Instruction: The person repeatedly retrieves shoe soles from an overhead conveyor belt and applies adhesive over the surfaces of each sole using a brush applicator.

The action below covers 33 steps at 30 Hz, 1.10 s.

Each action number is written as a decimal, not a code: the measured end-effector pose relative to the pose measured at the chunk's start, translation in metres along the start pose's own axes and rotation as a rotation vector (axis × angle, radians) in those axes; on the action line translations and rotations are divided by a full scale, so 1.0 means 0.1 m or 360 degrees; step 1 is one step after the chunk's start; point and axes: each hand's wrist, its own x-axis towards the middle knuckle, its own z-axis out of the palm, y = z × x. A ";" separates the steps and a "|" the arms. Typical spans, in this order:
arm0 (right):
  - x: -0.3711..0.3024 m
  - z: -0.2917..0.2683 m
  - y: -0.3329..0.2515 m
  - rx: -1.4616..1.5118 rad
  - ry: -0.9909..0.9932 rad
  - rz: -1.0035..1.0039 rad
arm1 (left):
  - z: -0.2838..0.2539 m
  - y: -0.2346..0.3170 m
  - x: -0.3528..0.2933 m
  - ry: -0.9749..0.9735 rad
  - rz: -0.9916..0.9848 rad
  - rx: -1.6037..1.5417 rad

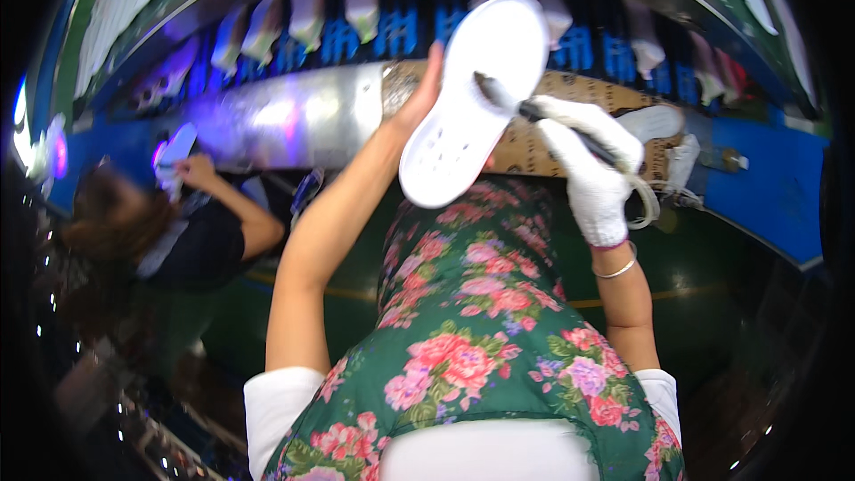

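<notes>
My bare left hand grips a white shoe sole by its left edge, holding it up above the bench. Most of its fingers are hidden behind the sole, which is tilted with its broader end at the top right. Small dimples mark the lower end of the sole. My right hand, in a white knitted glove, is closed around a dark-handled brush. The brush's pale, blurred tip reaches over the sole's middle, by a dark spot there. A clear tube loops beside the glove.
Below the sole runs a bench with a metal top and brown printed paper. Another white sole lies at right, near a blue panel. Pale shoe-like pieces hang along the far rack. A co-worker handles a sole at left.
</notes>
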 end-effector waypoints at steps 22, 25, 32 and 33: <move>-0.07 0.03 -0.34 -0.0191 -0.0128 -0.0531 | -0.25 -0.95 -0.44 -0.0370 0.0911 -0.0576; -0.09 0.00 -0.28 -0.0290 -0.0083 -0.0564 | 0.31 -0.98 -0.07 -0.0190 0.1050 -0.0015; -0.01 0.10 -0.45 -0.0288 0.0055 -0.0639 | 0.59 -1.11 0.02 0.0325 0.1080 -0.0148; 0.01 0.11 -0.46 -0.0327 0.0064 -0.0680 | 0.57 -1.13 0.03 0.0321 0.1046 -0.0159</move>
